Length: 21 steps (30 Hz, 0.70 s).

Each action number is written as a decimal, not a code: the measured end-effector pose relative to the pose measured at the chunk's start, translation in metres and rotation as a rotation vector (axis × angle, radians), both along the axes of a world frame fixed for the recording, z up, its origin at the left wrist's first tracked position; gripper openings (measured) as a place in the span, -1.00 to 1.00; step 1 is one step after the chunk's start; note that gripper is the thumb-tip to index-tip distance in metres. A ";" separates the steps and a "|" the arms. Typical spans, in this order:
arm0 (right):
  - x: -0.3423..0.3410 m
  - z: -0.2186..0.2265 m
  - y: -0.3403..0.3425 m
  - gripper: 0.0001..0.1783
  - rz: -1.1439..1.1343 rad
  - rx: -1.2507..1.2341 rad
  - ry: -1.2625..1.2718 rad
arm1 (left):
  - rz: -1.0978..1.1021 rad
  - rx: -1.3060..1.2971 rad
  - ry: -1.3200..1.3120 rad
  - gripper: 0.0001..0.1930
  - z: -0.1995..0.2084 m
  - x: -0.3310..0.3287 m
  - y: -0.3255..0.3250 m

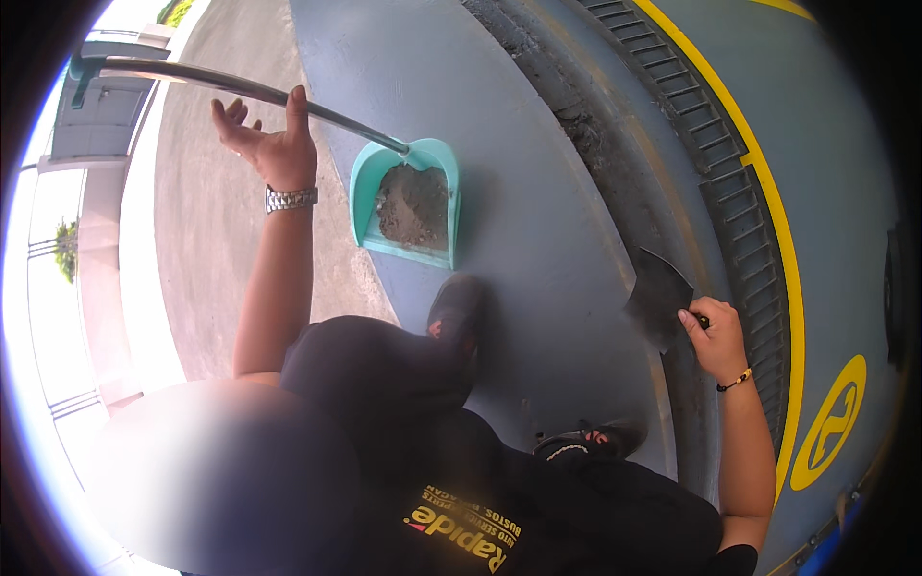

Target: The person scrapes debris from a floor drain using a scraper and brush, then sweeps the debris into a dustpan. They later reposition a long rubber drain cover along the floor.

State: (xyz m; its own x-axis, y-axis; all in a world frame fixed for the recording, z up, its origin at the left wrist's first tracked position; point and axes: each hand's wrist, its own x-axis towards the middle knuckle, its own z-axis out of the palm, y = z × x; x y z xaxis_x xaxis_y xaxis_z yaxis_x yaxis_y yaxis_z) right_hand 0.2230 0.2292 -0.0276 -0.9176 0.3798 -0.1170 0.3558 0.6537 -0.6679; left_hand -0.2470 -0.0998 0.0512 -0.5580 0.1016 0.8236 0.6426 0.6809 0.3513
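My left hand (277, 144), with a metal watch at its wrist, has its fingers spread. Its thumb lies against the long metal handle of a dustpan (361, 216). The teal pan rests on the grey floor with a heap of grey-brown dirt (415, 204) inside. On the other side, my right hand (718, 338) is closed round the dark handle of a scraper (661, 293). The scraper's wide dark blade hangs beside the dirty floor channel (615, 163); whether it touches the ground I cannot tell.
A slotted drain grate (735, 206) curves along the channel, bordered by a yellow line (768, 206). My dark shoes (459, 307) stand between the dustpan and the channel. Bare concrete (230, 221) lies to the left, with a bright building beyond it.
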 end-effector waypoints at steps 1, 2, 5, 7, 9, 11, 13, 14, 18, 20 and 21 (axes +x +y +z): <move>-0.003 -0.002 0.002 -0.80 -0.009 -0.012 0.002 | -0.161 0.054 -0.197 0.02 -0.006 -0.021 0.001; -0.005 -0.002 0.003 -0.80 0.002 -0.009 0.007 | -0.321 0.119 -0.382 -0.10 -0.007 -0.023 0.015; -0.010 -0.001 -0.001 -0.79 0.030 0.004 0.017 | -0.483 0.393 -0.615 -0.57 -0.024 -0.045 0.036; -0.017 0.004 -0.004 -0.80 0.054 0.009 0.030 | -0.537 0.363 -0.638 -0.69 -0.025 -0.065 0.041; -0.017 0.006 -0.004 -0.82 0.052 0.001 -0.004 | -0.558 0.341 -0.647 -0.75 -0.027 -0.088 0.049; -0.015 0.007 -0.003 -0.83 0.048 -0.002 -0.036 | -0.548 0.327 -0.654 -0.76 -0.034 -0.104 0.062; -0.011 0.008 -0.002 -0.83 0.039 0.005 -0.068 | -0.525 0.310 -0.699 -0.79 -0.030 -0.105 0.076; -0.010 0.009 -0.003 -0.83 0.041 -0.001 -0.070 | -0.483 0.311 -0.718 -0.82 -0.029 -0.115 0.077; -0.008 0.011 -0.003 -0.83 0.027 -0.012 -0.104 | -0.440 0.198 -0.748 -0.81 -0.026 -0.116 0.104; -0.009 0.012 -0.003 -0.81 0.035 -0.017 -0.110 | -0.437 0.110 -0.773 -0.81 -0.037 -0.122 0.105; -0.010 0.012 -0.004 -0.80 0.042 -0.020 -0.098 | -0.457 0.056 -0.773 -0.81 -0.045 -0.127 0.101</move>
